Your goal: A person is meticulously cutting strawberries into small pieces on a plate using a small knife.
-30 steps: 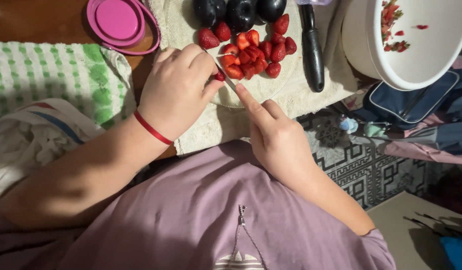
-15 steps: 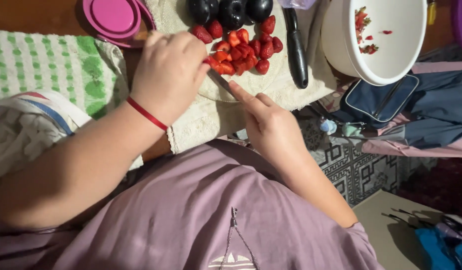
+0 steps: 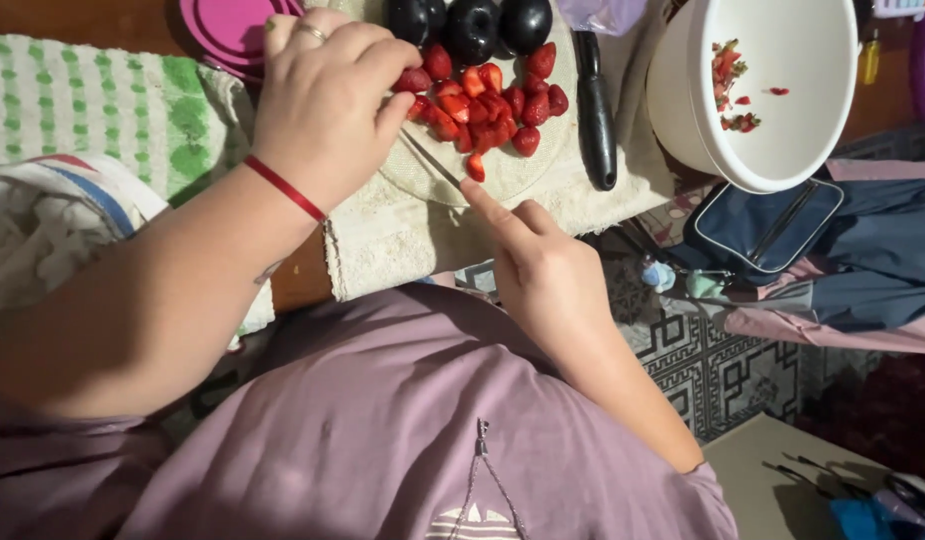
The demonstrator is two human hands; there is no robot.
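My right hand (image 3: 542,265) grips a small knife (image 3: 434,160), index finger laid along its spine, the blade reaching toward a pile of cut strawberries (image 3: 487,105) on a pale round cutting board (image 3: 527,170). My left hand (image 3: 322,105), with a ring and a red wrist band, rests fingers-down at the pile's left edge and pinches a strawberry piece (image 3: 414,80). Three dark plums (image 3: 472,25) lie at the board's far side.
A black-handled knife (image 3: 594,110) lies right of the berries. A white bowl (image 3: 822,150) holding strawberry tops stands at the right. A pink lid (image 3: 227,30) and a green-checked towel (image 3: 92,115) are on the left; bags and a patterned rug lie below the table edge.
The camera has shifted, so the board sits lower and nearer. My left hand has moved onto the left edge of the pile; my right hand keeps the knife against the berries.
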